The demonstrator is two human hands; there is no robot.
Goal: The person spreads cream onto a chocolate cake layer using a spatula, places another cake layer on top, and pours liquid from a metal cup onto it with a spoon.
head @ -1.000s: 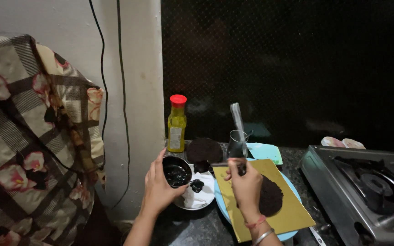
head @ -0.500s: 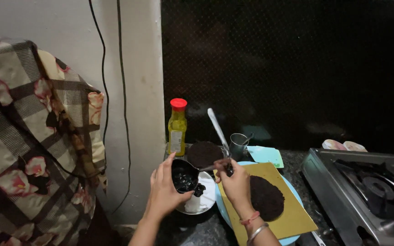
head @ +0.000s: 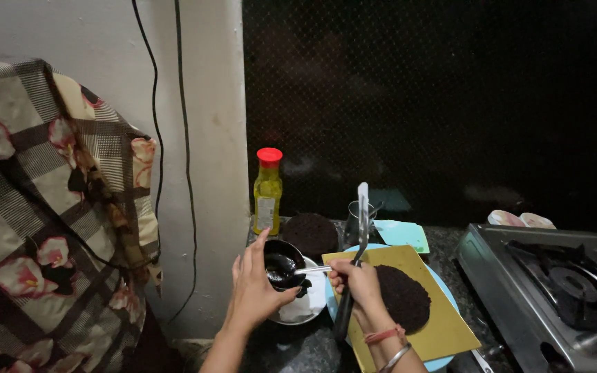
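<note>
Am seeing left hand (head: 253, 293) clenching small dark bowl (head: 283, 262), tilted over white plate (head: 305, 307). Right hand (head: 357, 282) gripping spoon (head: 298, 269) and palette knife (head: 357, 242): spoon axis running leftward into bowl, knife blade pointing up. Chocolate cake layer (head: 402, 298) lying right of grip, on yellow board (head: 443, 324).

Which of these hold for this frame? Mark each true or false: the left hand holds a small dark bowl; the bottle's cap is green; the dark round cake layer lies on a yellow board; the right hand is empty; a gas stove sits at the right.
1. The left hand holds a small dark bowl. True.
2. The bottle has a green cap. False: the cap is red and the bottle is yellow.
3. The dark round cake layer lies on a yellow board. True.
4. The right hand is empty. False: it grips utensils, a long spatula among them.
5. A gas stove sits at the right. True.
</note>
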